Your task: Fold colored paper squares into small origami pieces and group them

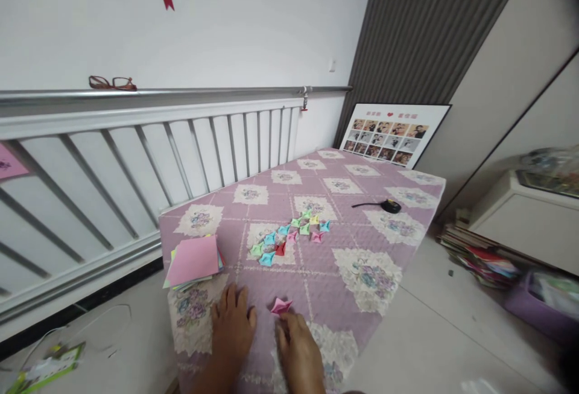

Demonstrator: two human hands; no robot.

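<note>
My left hand lies flat on the purple flowered tablecloth, fingers spread, holding nothing. To its right, my right hand has its thumb and fingertips together at the lower edge of a folded pink paper piece. Beyond both hands sits a group of several small folded papers in blue, green, yellow, pink and red, among them a red one and a blue one. A stack of square paper sheets, pink on top, rests at the table's left side.
Farther back on the table is a black round object with a thin handle. A photo board leans at the far end. A white radiator runs along the left, with glasses on the pipe above. Right, a purple bin stands on the floor.
</note>
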